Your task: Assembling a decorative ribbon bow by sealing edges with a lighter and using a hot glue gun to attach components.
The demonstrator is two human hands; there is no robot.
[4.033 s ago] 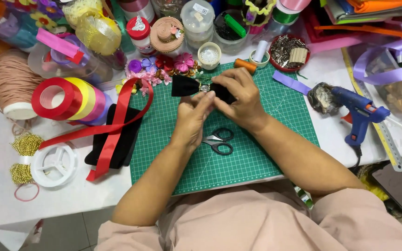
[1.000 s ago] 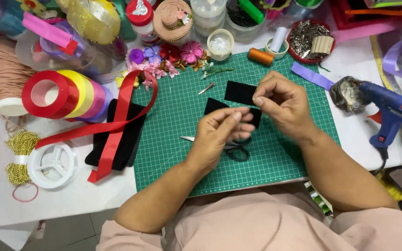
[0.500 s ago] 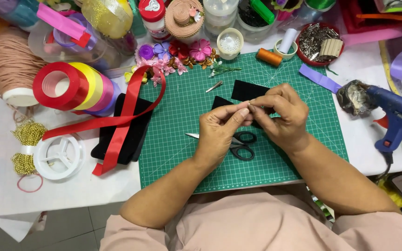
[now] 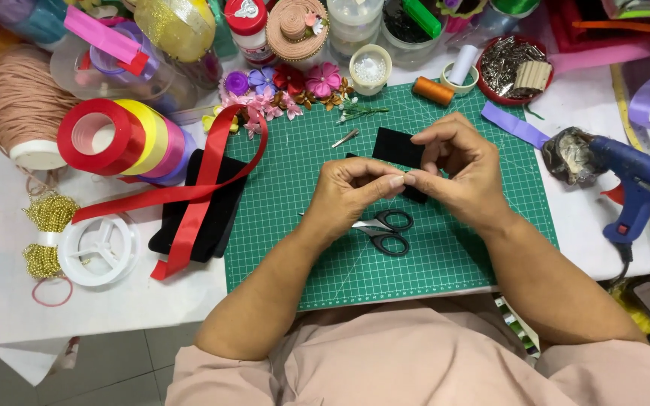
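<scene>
Two hands [image 4: 408, 180] pinch black fabric piece [image 4: 398, 148] — flat, matte, rectangular.

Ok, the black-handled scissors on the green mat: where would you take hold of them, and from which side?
Probably by the two loop handles, coming from the right. The scissors lie flat on the cutting mat with the loops pointing right and in the open, while the blades run left under the left hand.
</scene>
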